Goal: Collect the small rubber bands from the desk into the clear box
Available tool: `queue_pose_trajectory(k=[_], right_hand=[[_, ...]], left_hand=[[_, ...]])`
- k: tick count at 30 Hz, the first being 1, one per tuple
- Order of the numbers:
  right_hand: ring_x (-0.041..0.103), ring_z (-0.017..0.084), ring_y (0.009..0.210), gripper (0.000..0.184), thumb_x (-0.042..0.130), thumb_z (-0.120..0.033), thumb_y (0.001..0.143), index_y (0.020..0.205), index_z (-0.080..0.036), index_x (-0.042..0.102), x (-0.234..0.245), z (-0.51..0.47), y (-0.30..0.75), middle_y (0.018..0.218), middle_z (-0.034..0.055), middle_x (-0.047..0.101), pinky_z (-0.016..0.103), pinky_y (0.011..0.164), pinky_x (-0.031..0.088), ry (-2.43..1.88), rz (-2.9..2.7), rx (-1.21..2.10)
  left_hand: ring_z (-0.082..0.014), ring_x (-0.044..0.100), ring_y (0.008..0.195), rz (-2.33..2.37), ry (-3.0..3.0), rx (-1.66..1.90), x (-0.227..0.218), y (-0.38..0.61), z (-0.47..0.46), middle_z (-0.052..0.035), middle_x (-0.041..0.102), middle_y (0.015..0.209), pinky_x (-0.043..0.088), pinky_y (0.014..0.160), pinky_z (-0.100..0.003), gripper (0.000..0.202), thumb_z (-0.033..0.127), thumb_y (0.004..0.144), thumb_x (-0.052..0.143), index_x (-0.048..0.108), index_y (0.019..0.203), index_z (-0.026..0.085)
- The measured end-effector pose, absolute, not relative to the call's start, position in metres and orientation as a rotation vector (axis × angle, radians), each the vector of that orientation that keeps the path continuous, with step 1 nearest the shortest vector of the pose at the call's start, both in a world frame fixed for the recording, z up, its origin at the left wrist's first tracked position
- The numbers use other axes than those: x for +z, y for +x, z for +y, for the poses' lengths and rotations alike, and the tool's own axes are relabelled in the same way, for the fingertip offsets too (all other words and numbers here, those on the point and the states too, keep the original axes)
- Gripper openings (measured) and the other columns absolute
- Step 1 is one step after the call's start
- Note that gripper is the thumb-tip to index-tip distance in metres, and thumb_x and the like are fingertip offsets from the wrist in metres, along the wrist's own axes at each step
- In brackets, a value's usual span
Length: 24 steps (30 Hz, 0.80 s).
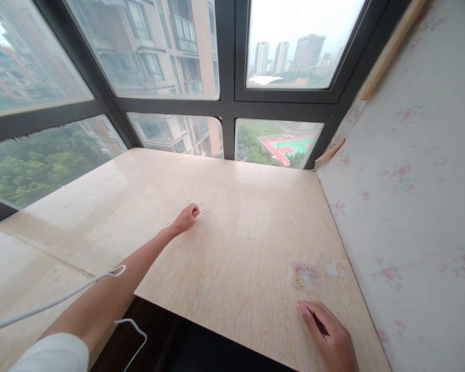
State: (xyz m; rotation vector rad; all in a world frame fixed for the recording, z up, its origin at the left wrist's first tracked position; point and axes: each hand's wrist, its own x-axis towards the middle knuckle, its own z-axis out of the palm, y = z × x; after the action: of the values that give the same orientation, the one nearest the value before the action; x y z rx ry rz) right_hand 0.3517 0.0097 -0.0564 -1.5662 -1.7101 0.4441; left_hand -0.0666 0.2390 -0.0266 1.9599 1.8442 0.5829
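Note:
My left hand (185, 219) reaches far out over the beige marble-pattern tabletop (232, 248), its fingertips pinched together at a cluster of small metal rings (201, 207) lying flat there. Whether a ring sits between the fingers is too small to tell. My right hand (329, 336) rests palm down near the table's front right edge, fingers relaxed, holding nothing. Just beyond it lies a small clear plastic packet (305, 275) holding pink and yellow ring-shaped pieces, with a white flower-shaped piece (333, 268) beside it.
Dark-framed windows (227, 111) run along the far and left sides of the table. A floral-papered wall (414, 206) bounds the right side. A white cable (62, 297) loops over the front left, near my left forearm.

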Motion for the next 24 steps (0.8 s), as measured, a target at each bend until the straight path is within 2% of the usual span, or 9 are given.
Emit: queue_pose_trajectory(k=[3, 6, 9, 13, 17, 20, 24], right_hand=[[0.069, 0.018, 0.072, 0.03, 0.052, -0.042, 0.091, 0.082, -0.022, 0.071, -0.053, 0.01, 0.349, 0.08, 0.0063, 0.072, 0.023, 0.065, 0.056, -1.547, -1.705, 0.458], [0.068, 0.018, 0.073, 0.028, 0.05, -0.04, 0.092, 0.084, -0.021, 0.07, -0.051, 0.01, 0.348, 0.08, 0.0061, 0.071, 0.024, 0.065, 0.054, -1.55, -1.702, 0.495], [0.067, 0.018, 0.074, 0.028, 0.048, -0.037, 0.094, 0.085, -0.021, 0.069, -0.049, 0.009, 0.347, 0.081, 0.0064, 0.07, 0.025, 0.066, 0.053, -1.558, -1.693, 0.536], [0.065, 0.018, 0.073, 0.027, 0.047, -0.035, 0.095, 0.085, -0.02, 0.068, -0.045, 0.009, 0.345, 0.08, 0.0057, 0.069, 0.026, 0.065, 0.052, -1.547, -1.671, 0.572], [0.063, 0.017, 0.072, 0.027, 0.046, -0.032, 0.095, 0.085, -0.02, 0.067, -0.042, 0.009, 0.345, 0.078, 0.0051, 0.067, 0.027, 0.064, 0.05, -1.543, -1.63, 0.604], [0.062, 0.016, 0.072, 0.025, 0.047, -0.031, 0.095, 0.085, -0.02, 0.068, -0.041, 0.009, 0.345, 0.078, 0.0047, 0.067, 0.027, 0.064, 0.049, -1.533, -1.6, 0.627], [0.061, 0.016, 0.07, 0.025, 0.048, -0.031, 0.094, 0.084, -0.02, 0.068, -0.04, 0.009, 0.346, 0.077, 0.0044, 0.067, 0.026, 0.062, 0.048, -1.526, -1.576, 0.645]], left_hand=[[-0.0108, 0.049, 0.055, 1.649, 1.767, 0.757, -0.021, -0.035, 0.234, -0.0036, 0.059, 0.077, 0.041, 0.054, -0.026, 0.013, 0.026, 0.088, 0.037, 0.045, 0.082, 0.018], [-0.0049, 0.041, 0.048, 1.256, 1.37, 0.961, -0.013, 0.004, 0.224, -0.0005, 0.056, 0.076, 0.033, 0.047, -0.02, 0.02, 0.035, 0.085, 0.052, 0.042, 0.08, 0.019], [-0.0026, 0.039, 0.048, 0.961, 1.135, 1.014, -0.003, 0.044, 0.213, 0.0027, 0.052, 0.073, 0.031, 0.048, -0.019, 0.031, 0.038, 0.077, 0.068, 0.043, 0.078, 0.018], [-0.0026, 0.041, 0.05, 0.794, 1.038, 0.99, 0.005, 0.094, 0.198, 0.0029, 0.052, 0.072, 0.032, 0.05, -0.019, 0.034, 0.037, 0.073, 0.075, 0.051, 0.082, 0.016], [-0.0039, 0.044, 0.051, 0.74, 1.056, 0.951, 0.002, 0.137, 0.183, 0.0026, 0.053, 0.071, 0.035, 0.05, -0.02, 0.034, 0.04, 0.074, 0.074, 0.058, 0.09, 0.014], [-0.0061, 0.048, 0.054, 0.765, 1.181, 0.902, -0.002, 0.166, 0.172, 0.0004, 0.058, 0.071, 0.039, 0.051, -0.021, 0.03, 0.039, 0.076, 0.071, 0.062, 0.089, 0.014], [-0.0097, 0.056, 0.058, 0.822, 1.362, 0.788, -0.003, 0.194, 0.16, -0.0021, 0.065, 0.073, 0.046, 0.055, -0.023, 0.02, 0.031, 0.075, 0.07, 0.065, 0.087, 0.015]])
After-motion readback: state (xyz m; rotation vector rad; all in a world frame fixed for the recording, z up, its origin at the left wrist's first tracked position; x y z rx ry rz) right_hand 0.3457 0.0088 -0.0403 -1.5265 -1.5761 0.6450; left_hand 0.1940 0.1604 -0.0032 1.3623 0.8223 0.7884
